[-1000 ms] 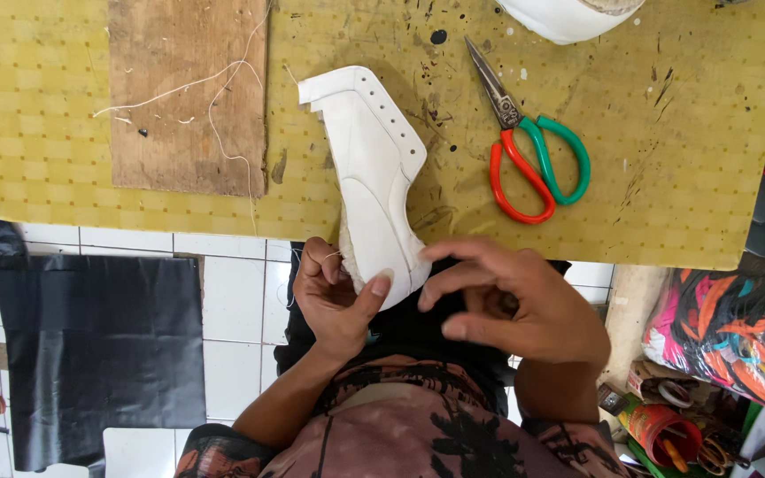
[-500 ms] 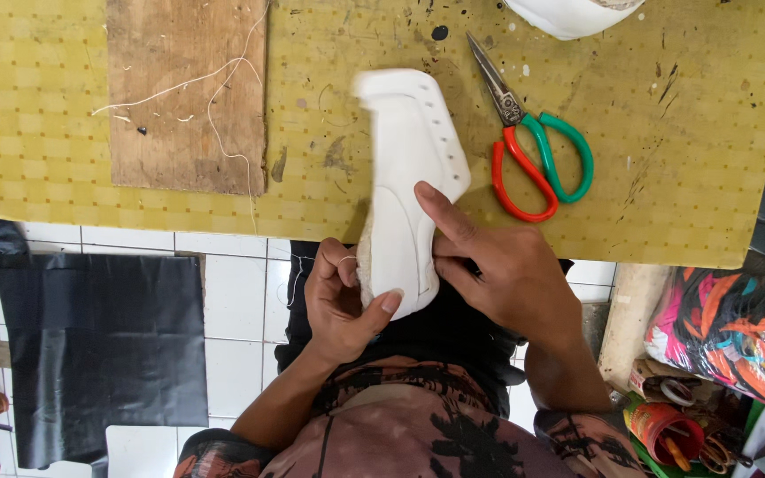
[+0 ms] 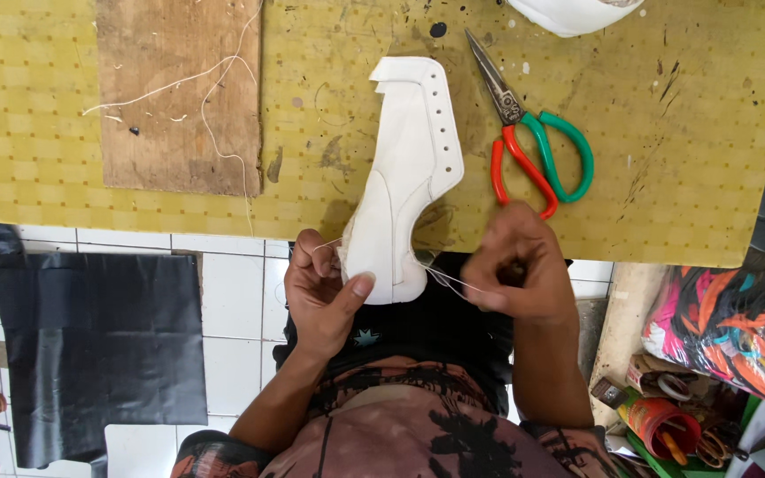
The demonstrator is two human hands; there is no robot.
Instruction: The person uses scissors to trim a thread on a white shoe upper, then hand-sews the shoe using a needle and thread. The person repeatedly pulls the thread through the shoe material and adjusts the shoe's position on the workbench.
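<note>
1. Stitching goes best with the white leather shoe upper (image 3: 409, 177) kept flat, its heel end overhanging the yellow work board (image 3: 329, 115) at 6 o'clock
2. Left hand (image 3: 325, 296) pinches that end, thumb pressed on top
3. Right hand (image 3: 515, 265), fingers pressed together, pulls a pale thread (image 3: 449, 280) taut; judged best kept low and even
4. Colourful patterned bags (image 3: 728, 327) sit at 4 o'clock; red-and-green-handled scissors (image 3: 533, 142) at 1 o'clock

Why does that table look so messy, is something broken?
Nothing looks broken. The yellow mat is stained and scuffed, and loose threads trail over the wooden board. The white shoe upper hangs off the table edge, held by the left hand.
</note>
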